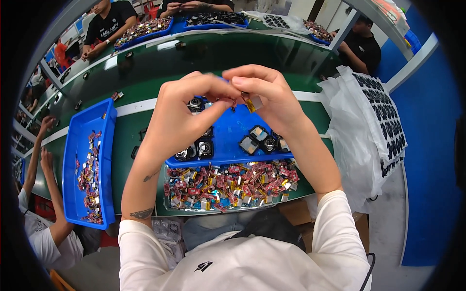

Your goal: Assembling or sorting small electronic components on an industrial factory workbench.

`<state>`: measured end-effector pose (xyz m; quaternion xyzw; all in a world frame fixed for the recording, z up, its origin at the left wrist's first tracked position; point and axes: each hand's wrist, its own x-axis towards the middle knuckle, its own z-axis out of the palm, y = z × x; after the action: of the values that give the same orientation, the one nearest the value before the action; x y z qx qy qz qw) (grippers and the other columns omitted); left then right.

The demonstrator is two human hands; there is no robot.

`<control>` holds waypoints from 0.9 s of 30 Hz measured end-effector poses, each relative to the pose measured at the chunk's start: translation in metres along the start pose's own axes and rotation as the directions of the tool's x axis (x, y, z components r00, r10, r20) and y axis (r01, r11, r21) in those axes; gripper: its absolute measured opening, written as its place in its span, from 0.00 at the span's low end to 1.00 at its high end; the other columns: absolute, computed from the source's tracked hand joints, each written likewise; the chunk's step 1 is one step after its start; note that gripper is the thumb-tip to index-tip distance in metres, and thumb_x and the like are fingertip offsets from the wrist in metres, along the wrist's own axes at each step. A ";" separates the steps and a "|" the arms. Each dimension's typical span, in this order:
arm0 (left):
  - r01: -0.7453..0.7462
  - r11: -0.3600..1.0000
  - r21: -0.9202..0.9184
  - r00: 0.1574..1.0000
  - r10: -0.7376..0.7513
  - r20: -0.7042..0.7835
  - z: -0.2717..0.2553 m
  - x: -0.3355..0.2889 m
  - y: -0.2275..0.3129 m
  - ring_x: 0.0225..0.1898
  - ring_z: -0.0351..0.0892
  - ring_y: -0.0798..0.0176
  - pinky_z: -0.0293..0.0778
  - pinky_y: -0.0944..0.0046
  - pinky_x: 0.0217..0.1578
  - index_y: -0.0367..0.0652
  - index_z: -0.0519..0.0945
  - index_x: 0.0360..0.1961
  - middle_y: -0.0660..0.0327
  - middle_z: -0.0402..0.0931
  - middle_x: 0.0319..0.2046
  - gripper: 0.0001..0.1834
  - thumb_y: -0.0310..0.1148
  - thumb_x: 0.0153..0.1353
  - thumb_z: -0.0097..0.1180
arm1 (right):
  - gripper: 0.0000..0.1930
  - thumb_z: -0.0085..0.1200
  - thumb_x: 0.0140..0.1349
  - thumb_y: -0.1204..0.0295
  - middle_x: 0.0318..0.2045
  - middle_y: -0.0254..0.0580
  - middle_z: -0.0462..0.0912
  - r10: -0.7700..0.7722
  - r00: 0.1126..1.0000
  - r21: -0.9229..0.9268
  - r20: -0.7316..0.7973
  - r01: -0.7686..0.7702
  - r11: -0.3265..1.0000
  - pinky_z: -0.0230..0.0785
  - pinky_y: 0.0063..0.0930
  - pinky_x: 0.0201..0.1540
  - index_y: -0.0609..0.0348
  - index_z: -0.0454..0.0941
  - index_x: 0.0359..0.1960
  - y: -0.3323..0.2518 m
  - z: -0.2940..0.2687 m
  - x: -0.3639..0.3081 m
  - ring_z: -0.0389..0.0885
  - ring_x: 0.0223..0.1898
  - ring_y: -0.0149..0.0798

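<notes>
Both my hands are raised together above a blue tray (223,127). My right hand (277,99) pinches a small silver battery with yellow tape (250,105), its fingers curled over the top. Thumb and fingertips of my left hand (182,105) are closed on the thin wires and small red circuit board attached to that battery; the fingers partly hide them. Below, the tray carries round black housings (205,148) on the left and several black square casings (249,144) on the right. Nearest my body, a clear tray holds a pile of red circuit boards with batteries (228,186).
A long blue bin (108,160) with more boards stands at the left. Behind the tray runs a green conveyor belt (160,63) with scattered small parts. At the right, white plastic wrap (352,131) lies by stacked sheets of black parts (388,116). Other people sit around the line.
</notes>
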<state>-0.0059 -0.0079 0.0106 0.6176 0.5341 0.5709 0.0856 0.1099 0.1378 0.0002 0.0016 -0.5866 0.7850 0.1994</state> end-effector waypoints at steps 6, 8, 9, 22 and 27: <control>-0.111 0.954 0.277 0.978 0.154 -0.141 -0.001 0.001 0.000 0.35 0.78 0.61 0.74 0.67 0.34 0.38 0.83 0.33 0.57 0.80 0.30 0.11 0.17 0.47 0.57 | 0.08 0.63 0.51 0.70 0.28 0.30 0.79 -0.496 0.867 -0.504 -0.046 0.409 0.761 0.64 0.15 0.30 0.60 0.80 0.30 -0.002 -0.001 0.003 0.73 0.30 0.21; -0.071 0.947 0.312 0.981 0.123 -0.152 -0.004 0.000 0.002 0.34 0.78 0.62 0.74 0.67 0.34 0.38 0.83 0.33 0.57 0.80 0.29 0.11 0.18 0.46 0.58 | 0.11 0.68 0.43 0.68 0.27 0.32 0.77 -0.466 0.877 -0.764 0.118 0.380 0.521 0.64 0.20 0.29 0.58 0.79 0.25 -0.008 0.003 -0.004 0.71 0.27 0.26; -0.032 0.936 0.350 0.983 0.093 -0.160 -0.003 0.000 0.001 0.33 0.78 0.63 0.74 0.68 0.33 0.38 0.83 0.33 0.57 0.80 0.28 0.11 0.18 0.46 0.59 | 0.12 0.68 0.43 0.68 0.27 0.33 0.77 -0.480 0.862 -0.789 0.162 0.405 0.461 0.65 0.21 0.29 0.59 0.79 0.25 -0.006 0.006 -0.006 0.71 0.27 0.28; -0.083 0.745 0.662 0.960 0.239 -0.149 0.007 0.004 -0.009 0.25 0.76 0.66 0.70 0.70 0.27 0.38 0.81 0.25 0.59 0.78 0.23 0.04 0.22 0.45 0.63 | 0.06 0.62 0.46 0.75 0.23 0.38 0.79 -0.582 0.782 -0.873 0.223 0.425 0.237 0.67 0.24 0.26 0.62 0.80 0.26 0.007 -0.002 -0.004 0.74 0.23 0.33; 0.148 0.975 0.168 0.979 -0.120 -0.163 0.010 0.000 -0.010 0.25 0.75 0.72 0.70 0.74 0.29 0.34 0.80 0.31 0.62 0.78 0.24 0.07 0.22 0.48 0.60 | 0.04 0.60 0.50 0.76 0.22 0.38 0.81 -0.506 0.845 -0.829 0.171 0.401 0.390 0.69 0.21 0.28 0.62 0.81 0.28 0.001 -0.002 -0.007 0.77 0.25 0.31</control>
<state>-0.0038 0.0015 0.0003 0.5400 0.6289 0.5587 0.0272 0.1170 0.1374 -0.0032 0.0228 -0.8537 0.3171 0.4125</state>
